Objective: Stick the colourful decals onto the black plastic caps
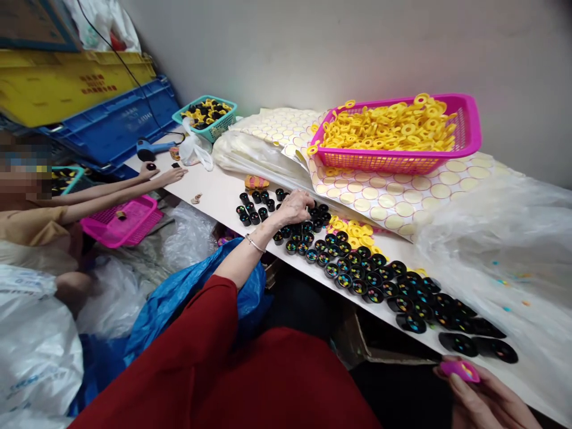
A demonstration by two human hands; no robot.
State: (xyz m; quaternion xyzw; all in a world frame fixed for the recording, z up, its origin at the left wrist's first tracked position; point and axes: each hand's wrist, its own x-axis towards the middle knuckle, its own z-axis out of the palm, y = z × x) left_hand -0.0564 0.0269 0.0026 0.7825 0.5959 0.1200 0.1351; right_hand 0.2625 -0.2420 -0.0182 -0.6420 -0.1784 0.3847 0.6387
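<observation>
Rows of small black cups point(344, 280) stand along the white table, many with bright coloured bits inside. My left hand point(295, 207) reaches over the far part of these rows, its fingers curled down among the cups. Its fingertips are hidden, so what they pinch cannot be made out. Low at the right, my right hand point(487, 396) is closed around a small pink scoop-like piece point(461, 371) with coloured bits in it. Yellow rings point(355, 231) lie in a loose pile just behind the cups.
A pink basket point(471, 128) full of yellow rings stands on sheets of printed circles point(388, 196). Clear plastic point(513, 238) covers the right side. Leftward are a teal basket point(223, 124), a blue heat gun or hair dryer point(154, 147) and another person's hands point(172, 174) holding dark pieces.
</observation>
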